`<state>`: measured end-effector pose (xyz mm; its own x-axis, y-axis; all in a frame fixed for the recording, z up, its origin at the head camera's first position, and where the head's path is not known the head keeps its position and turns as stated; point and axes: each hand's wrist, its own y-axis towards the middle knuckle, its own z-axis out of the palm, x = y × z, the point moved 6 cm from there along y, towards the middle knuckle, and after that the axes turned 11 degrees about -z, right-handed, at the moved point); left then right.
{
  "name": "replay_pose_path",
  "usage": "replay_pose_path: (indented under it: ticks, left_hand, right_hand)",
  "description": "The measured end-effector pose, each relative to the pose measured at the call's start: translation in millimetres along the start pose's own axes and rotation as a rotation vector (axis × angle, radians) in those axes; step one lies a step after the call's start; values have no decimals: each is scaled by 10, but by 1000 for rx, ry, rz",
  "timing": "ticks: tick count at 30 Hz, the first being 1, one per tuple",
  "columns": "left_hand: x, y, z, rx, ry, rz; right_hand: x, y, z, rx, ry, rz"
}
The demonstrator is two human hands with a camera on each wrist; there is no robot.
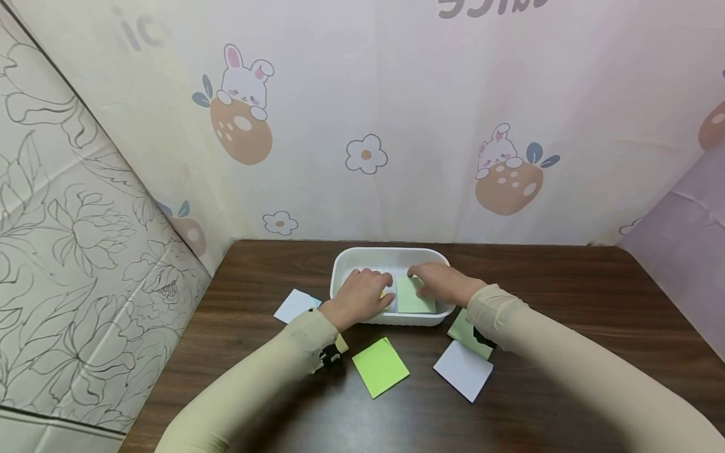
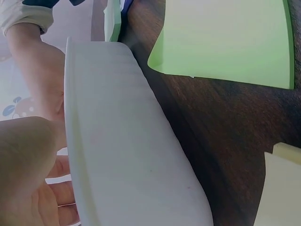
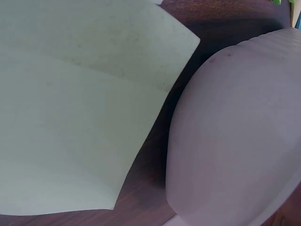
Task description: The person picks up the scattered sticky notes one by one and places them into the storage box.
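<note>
Both hands reach into a white plastic tray [image 1: 420, 319] at the back of the table. My left hand [image 1: 361, 296] is over the tray's left half, fingers bent loosely, a bit of yellow sticky note [image 1: 387, 301] showing by its thumb. Most of that note is hidden under the hand. My right hand [image 1: 444, 283] comes in over the right rim, its fingertips at the upper right of a pale green sticky note pad [image 1: 415, 299] lying in the tray. In the left wrist view, the left hand's fingers [image 2: 61, 193] extend behind the tray wall [image 2: 122, 132].
Before the tray lies a bright lime sticky note pad [image 1: 381, 367]. Right of it are a white pad [image 1: 464, 371] and a green pad [image 1: 467, 333], partly under the right wrist. A white pad [image 1: 296, 306] lies left, and a yellow pad [image 1: 342, 344] peeks out by the left wrist.
</note>
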<state>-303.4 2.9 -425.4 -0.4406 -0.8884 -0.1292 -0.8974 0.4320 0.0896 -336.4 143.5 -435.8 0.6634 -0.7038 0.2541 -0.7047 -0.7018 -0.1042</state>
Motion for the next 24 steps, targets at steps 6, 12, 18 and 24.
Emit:
replay_pose_path:
  ticks: [6,12,18,24]
  left_hand:
    - [0,-1,-25,-8,-18,5]
    - [-9,-5,-43,-1,-15,4]
    - [-21,-13,-69,-9,0,10]
    - [-9,-8,-53,-4,-4,3]
  right_hand:
    - [-1,8,22,15,-7,2]
    - [22,11,15,4,-32,-32]
    - [53,-15,-42,-28,-46,-40]
    - [94,-51,-109,-61,-34,-48]
